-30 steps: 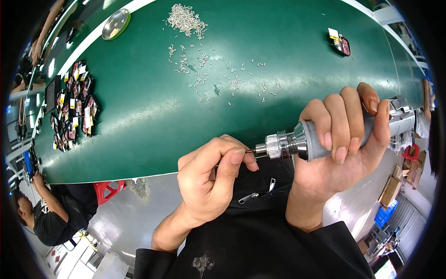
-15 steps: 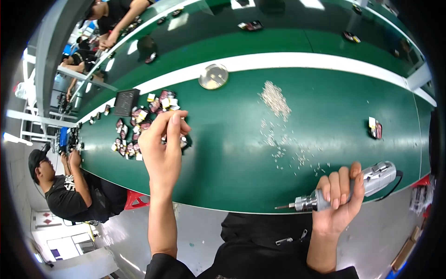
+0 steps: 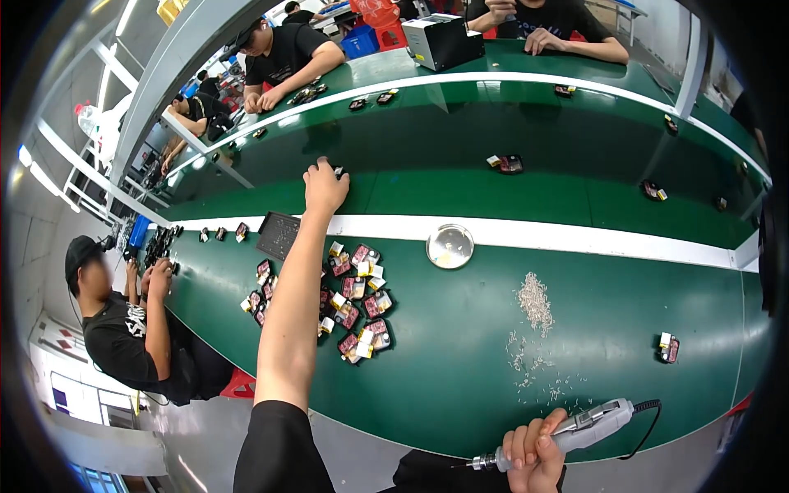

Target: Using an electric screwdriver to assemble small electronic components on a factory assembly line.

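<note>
My left hand (image 3: 326,189) is stretched over the white rail onto the dark green strip beyond. Its fingers curl closed around something small and dark, mostly hidden by them. My right hand (image 3: 530,456) grips a grey electric screwdriver (image 3: 598,426) near the table's front edge, its bit pointing left and its cord trailing off the right end. Under my left forearm and to its right lies a cluster of small black units (image 3: 353,287) with pinkish faces and white and yellow tabs. A heap of tiny silvery screws (image 3: 535,306) lies right of centre, with loose ones scattered nearer me.
A round shiny dish (image 3: 449,246) stands by the white rail (image 3: 567,238). A black tray (image 3: 278,235) is left of my forearm. One unit (image 3: 668,348) lies alone at the right. Beyond the rail, more units (image 3: 509,164) sit on the strip. People work at left and across.
My left hand has moved from above the cluster out over the rail to the far strip. The view has tilted up, showing the far bench. My right hand still holds the screwdriver.
</note>
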{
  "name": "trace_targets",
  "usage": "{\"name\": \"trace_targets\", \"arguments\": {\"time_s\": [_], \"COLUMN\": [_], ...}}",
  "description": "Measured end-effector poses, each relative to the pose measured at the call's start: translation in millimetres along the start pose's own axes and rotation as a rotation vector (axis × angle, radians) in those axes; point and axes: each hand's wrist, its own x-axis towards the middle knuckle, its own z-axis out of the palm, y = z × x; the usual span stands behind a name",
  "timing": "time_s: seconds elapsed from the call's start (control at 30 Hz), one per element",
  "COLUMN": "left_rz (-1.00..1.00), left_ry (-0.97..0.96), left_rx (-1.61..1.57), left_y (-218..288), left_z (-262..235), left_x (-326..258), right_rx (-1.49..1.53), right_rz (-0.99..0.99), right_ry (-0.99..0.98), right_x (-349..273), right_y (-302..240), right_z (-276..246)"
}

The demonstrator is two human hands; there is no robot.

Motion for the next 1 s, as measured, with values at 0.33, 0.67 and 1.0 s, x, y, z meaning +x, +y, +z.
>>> {"name": "trace_targets", "arguments": {"time_s": [0.33,0.67,1.0], "left_rz": [0.299,0.916,0.925], "left_ry": [-0.01,-0.623,-0.32], "left_rx": [-0.396,-0.687,-0.63], "left_y": [28,158,182], "left_z": [-54,-181,-174], "left_x": [-44,-290,-348], "right_rx": [0.034,0.083,-0.006], "right_rz": [0.054,0.086,0.077], "right_ry": [-0.101,-0.181,-0.117], "right_x": [-13,-4,-43], "right_y": [-9,-4,5], "right_z": [-10,-17,-22]}}
